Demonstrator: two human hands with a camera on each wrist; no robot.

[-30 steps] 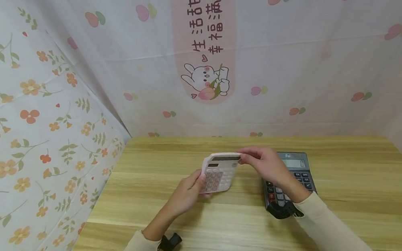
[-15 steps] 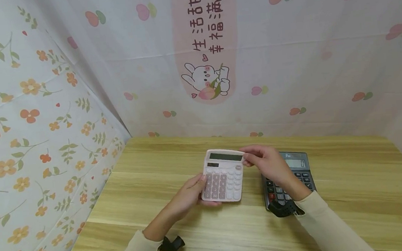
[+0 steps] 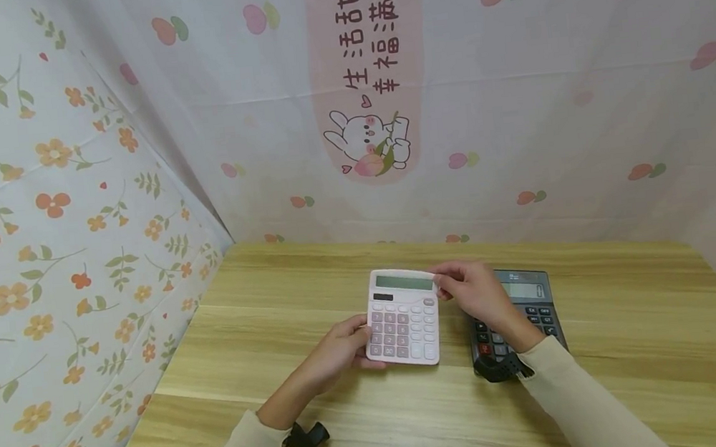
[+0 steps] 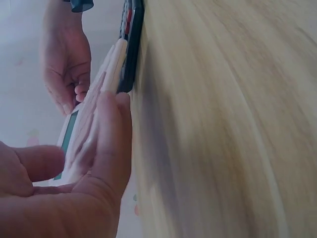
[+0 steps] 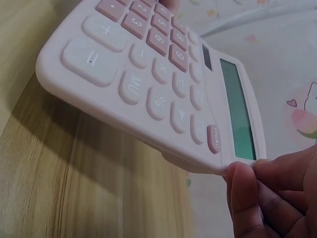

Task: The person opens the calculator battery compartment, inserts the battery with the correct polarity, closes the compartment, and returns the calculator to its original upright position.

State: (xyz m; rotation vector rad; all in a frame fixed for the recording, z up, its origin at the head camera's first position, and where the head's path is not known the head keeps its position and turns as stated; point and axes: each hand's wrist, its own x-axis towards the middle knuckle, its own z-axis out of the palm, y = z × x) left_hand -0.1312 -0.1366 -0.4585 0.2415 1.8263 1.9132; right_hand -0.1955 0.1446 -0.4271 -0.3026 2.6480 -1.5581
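Note:
A pale pink calculator (image 3: 404,318) is held just above the table between both hands, its keys facing up. The left hand (image 3: 342,349) grips its lower left edge, thumb on the front and fingers underneath. At the upper right corner, beside the display, the right hand (image 3: 478,295) pinches the calculator between thumb and fingertips. In the right wrist view the pink calculator (image 5: 163,82) is tilted and its green display shows no digits that I can read. A dark grey calculator (image 3: 537,307) lies on the table, partly covered by the right hand and wrist.
The wood-grain table (image 3: 641,340) stretches under both arms. Behind it hangs a white curtain (image 3: 517,129) with fruit prints and a rabbit picture. A floral cloth (image 3: 74,229) borders the left side. Each wrist wears a black strap mount (image 3: 305,439).
The pink calculator has turned from a steep tilt to face upward more fully, and then shifted slightly right and down. Both hands keep hold of it; the dark calculator stays put.

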